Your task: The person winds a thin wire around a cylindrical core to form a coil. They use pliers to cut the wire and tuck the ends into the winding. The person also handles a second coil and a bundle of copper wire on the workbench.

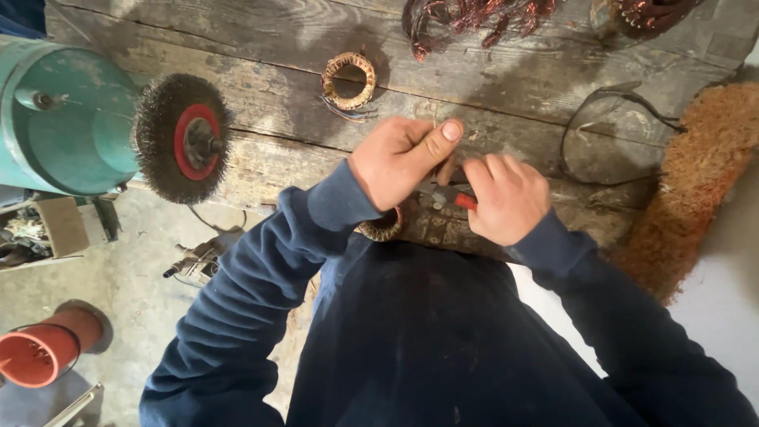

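My left hand [399, 160] is closed, thumb pressed forward, pinching something small that I cannot make out over the wooden bench [506, 79]. Under its wrist sits a round wound coil [383, 229] at the bench's near edge. My right hand [507, 198] grips a plier-like tool with red handles [464, 201], its metal jaws pointing toward my left hand. The two hands touch each other. Both arms wear dark blue sleeves.
A second wound coil ring [349, 80] lies further back on the bench. Tangled copper wire [474, 16] sits at the far edge. A wire brush wheel [184, 138] on a green grinder [67, 119] stands left. A black cable [609, 126] and a sawdust pile [696, 174] lie right.
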